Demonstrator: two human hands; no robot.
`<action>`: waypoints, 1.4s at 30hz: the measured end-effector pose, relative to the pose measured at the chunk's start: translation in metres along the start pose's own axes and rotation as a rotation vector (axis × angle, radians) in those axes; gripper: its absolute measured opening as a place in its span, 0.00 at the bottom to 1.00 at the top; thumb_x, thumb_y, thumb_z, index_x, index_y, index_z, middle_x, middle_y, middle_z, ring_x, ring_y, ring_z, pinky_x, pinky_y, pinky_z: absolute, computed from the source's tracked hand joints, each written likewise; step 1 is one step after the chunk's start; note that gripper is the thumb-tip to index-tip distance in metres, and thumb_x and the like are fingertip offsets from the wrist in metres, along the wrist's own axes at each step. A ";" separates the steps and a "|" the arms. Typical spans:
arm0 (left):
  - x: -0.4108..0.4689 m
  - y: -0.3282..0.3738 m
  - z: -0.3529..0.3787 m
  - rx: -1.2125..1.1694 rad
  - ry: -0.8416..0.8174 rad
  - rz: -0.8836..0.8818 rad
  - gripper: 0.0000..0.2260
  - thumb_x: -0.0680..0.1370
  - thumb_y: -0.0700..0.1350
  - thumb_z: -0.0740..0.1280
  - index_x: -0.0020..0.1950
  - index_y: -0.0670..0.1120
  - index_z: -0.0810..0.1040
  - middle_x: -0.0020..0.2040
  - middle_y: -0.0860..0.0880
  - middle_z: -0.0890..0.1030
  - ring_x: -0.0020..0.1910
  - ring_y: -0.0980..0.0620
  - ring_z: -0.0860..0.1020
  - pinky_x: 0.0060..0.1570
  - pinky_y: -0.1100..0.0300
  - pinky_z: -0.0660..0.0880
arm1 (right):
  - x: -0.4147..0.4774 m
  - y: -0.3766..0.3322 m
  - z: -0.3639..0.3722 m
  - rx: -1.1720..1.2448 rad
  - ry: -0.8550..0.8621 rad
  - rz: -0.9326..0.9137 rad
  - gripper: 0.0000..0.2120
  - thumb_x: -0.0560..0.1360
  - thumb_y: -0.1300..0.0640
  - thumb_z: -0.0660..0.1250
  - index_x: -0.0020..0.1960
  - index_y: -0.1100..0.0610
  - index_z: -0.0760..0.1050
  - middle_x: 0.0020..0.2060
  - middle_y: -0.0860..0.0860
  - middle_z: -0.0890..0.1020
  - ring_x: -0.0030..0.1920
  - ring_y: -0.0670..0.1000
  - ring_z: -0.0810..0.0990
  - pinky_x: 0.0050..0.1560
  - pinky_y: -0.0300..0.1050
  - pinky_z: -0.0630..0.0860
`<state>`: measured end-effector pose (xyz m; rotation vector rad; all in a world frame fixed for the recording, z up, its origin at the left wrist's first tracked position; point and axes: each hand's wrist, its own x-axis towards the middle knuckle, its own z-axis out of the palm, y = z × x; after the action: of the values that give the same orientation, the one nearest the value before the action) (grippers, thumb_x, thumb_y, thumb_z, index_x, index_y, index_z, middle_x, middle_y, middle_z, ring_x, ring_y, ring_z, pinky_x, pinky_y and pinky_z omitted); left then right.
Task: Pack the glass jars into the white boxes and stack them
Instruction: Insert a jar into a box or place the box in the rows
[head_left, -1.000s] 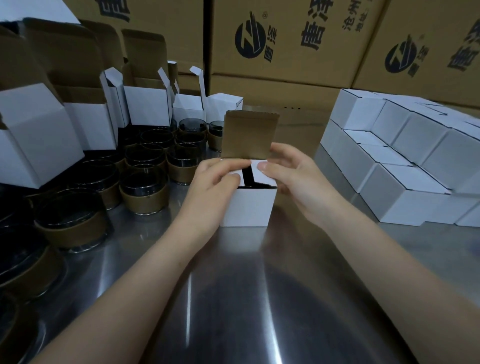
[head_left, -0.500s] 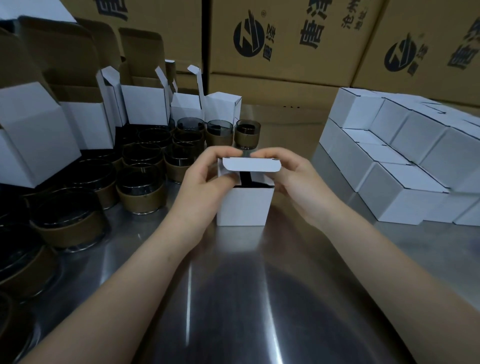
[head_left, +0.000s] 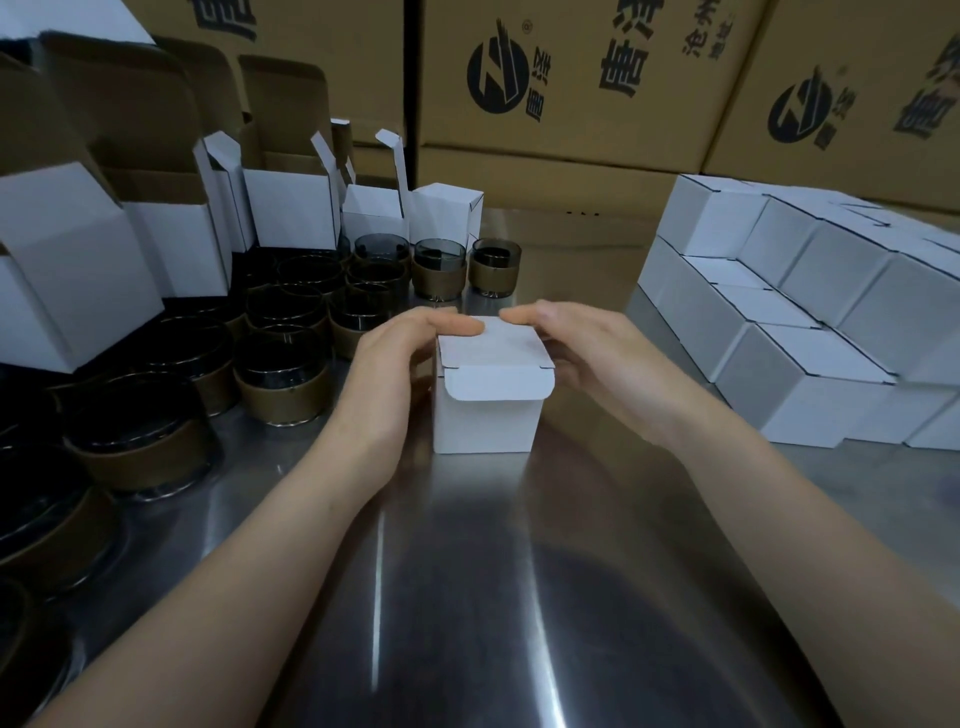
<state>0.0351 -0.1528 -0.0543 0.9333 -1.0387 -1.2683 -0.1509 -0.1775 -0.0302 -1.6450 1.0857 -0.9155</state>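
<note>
A small white box (head_left: 485, 422) stands on the steel table in the centre. Its lid is folded down flat and the tuck flap hangs outside over the front face. My left hand (head_left: 396, 364) lies against the box's left side, its straight fingers pressing on the lid's far edge. My right hand (head_left: 589, 353) mirrors it on the right, fingertips also on the lid's far edge. The jar inside is hidden. Several dark glass jars (head_left: 283, 382) with brown bands stand to the left. Closed white boxes (head_left: 810, 332) are stacked in two layers at the right.
Open white boxes (head_left: 291, 215) with raised flaps stand behind the jars at the left and back. Large brown printed cartons (head_left: 571, 78) wall off the back. The steel table (head_left: 467, 597) reflects light in front of me.
The lid stood upright a second ago while both hands folded the side flaps in. It has since swung down over the opening, and both hands now press on its top.
</note>
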 end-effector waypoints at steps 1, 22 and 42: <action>0.000 -0.001 -0.001 0.043 -0.013 0.009 0.08 0.72 0.46 0.68 0.46 0.43 0.83 0.46 0.52 0.85 0.50 0.51 0.83 0.49 0.54 0.79 | -0.002 -0.001 -0.002 -0.046 -0.029 -0.021 0.13 0.77 0.48 0.67 0.59 0.48 0.80 0.50 0.40 0.84 0.52 0.39 0.82 0.49 0.33 0.76; -0.001 -0.002 -0.010 0.192 -0.188 0.219 0.16 0.67 0.49 0.74 0.53 0.47 0.80 0.47 0.57 0.84 0.46 0.59 0.83 0.41 0.66 0.78 | -0.003 0.002 -0.003 -0.243 -0.026 -0.158 0.21 0.66 0.42 0.69 0.58 0.42 0.75 0.54 0.37 0.80 0.58 0.37 0.78 0.59 0.33 0.73; 0.002 -0.004 -0.014 0.182 -0.231 0.192 0.11 0.69 0.50 0.74 0.50 0.54 0.80 0.52 0.54 0.83 0.51 0.54 0.83 0.44 0.61 0.79 | -0.003 0.002 -0.003 -0.230 -0.033 -0.165 0.25 0.65 0.43 0.72 0.60 0.46 0.76 0.55 0.39 0.81 0.58 0.39 0.79 0.63 0.39 0.73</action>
<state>0.0475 -0.1553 -0.0621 0.8130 -1.4095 -1.1524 -0.1549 -0.1762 -0.0312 -1.9561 1.0756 -0.8909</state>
